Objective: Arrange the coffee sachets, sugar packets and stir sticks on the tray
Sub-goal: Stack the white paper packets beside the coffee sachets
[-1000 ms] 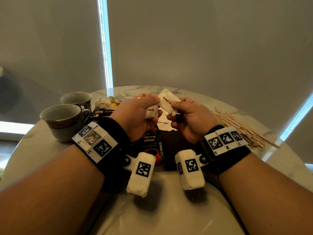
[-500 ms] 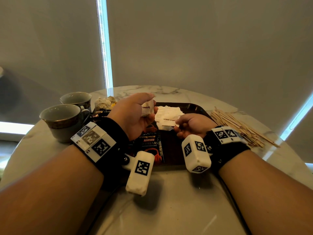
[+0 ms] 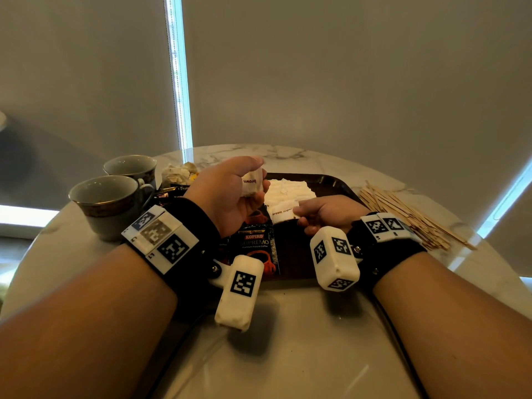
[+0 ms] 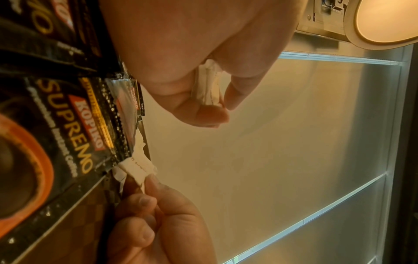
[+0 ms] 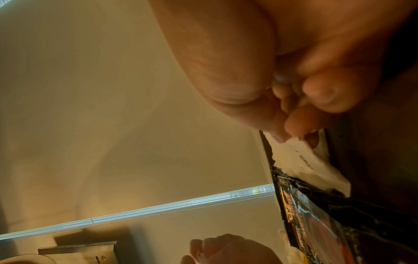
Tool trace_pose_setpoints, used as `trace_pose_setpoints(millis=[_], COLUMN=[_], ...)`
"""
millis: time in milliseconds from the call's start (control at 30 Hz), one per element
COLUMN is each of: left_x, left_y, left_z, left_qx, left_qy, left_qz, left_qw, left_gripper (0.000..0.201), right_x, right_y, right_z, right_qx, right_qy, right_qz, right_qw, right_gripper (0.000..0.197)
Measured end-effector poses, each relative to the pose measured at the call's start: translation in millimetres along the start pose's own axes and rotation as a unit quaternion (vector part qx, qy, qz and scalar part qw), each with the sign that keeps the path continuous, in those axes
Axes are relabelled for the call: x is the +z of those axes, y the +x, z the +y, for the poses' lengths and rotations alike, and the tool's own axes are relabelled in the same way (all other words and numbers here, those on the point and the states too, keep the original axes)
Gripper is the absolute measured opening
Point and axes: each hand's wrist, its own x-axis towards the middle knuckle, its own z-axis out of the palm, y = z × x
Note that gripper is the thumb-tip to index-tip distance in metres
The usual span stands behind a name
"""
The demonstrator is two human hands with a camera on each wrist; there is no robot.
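The right hand [image 3: 325,213] has come down from mid-air to the tray [image 3: 331,180] since a second ago, and it now pinches a brown sugar packet [image 3: 282,213] by its right end, laying it against the near edge of the white sugar packets [image 3: 288,191] already spread in the centre of the head view. From the left wrist view the fingertips [image 4: 151,180] are still closed on that packet's corner, so it is set down but not let go.

The left hand [image 3: 230,194] stays raised just left of centre, fingers curled around a second brown sugar packet [image 3: 251,182], printed side facing the camera. I judge that one goes down next, beside the first.

Below the hands, black Kopiko Supremo coffee sachets [image 3: 254,249] lie on the tray's left part. More dark sachets [image 3: 167,194] sit off the tray by the two cups [image 3: 109,200] at the left. The wooden stir sticks [image 3: 403,214] lie in a loose heap on the marble table [image 3: 288,355] at the right, well off the tray. So the sugar pile is growing, while the sticks and some sachets appear still unsorted.
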Motion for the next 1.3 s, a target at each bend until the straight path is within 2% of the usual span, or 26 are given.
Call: trace_pose_setpoints(millis=[300,567,733,933,1100,1300], left_x=[-0.2,0.1,0.5,-0.2,0.1,-0.6], left_y=[0.0,0.4,0.2,0.3,-0.8,-0.5], left_z=[-1.0,-1.1,-1.1,-1.1,-0.5,-1.0], left_qx=[-0.001,-0.005,-0.005,-0.003,-0.001,0.003], left_qy=[-0.002,0.001,0.001,-0.002,-0.003,-0.008], left_qz=[0.002,0.003,0.004,0.003,-0.003,-0.003], left_qw=[1.0,1.0,1.0,1.0,1.0,1.0], left_gripper=[0.024,0.022,0.022,0.02,0.014,0.015], right_x=[0.9,1.7,3.8,4.9,4.1,4.5], right_y=[1.9,1.5,-1.2,-1.1,0.0,0.0], right_z=[0.0,-1.1,-2.5,-1.7,-2.7,-2.4], right_qx=[-0.012,-0.011,-0.004,0.0,-0.011,-0.005], right_qy=[0.015,-0.007,0.021,0.047,0.059,0.08], right_qz=[-0.006,0.004,0.005,0.003,0.016,0.0], right_qw=[1.0,1.0,1.0,0.999,0.998,0.997], right_gripper=[0.026,0.025,0.017,0.023,0.012,0.02])
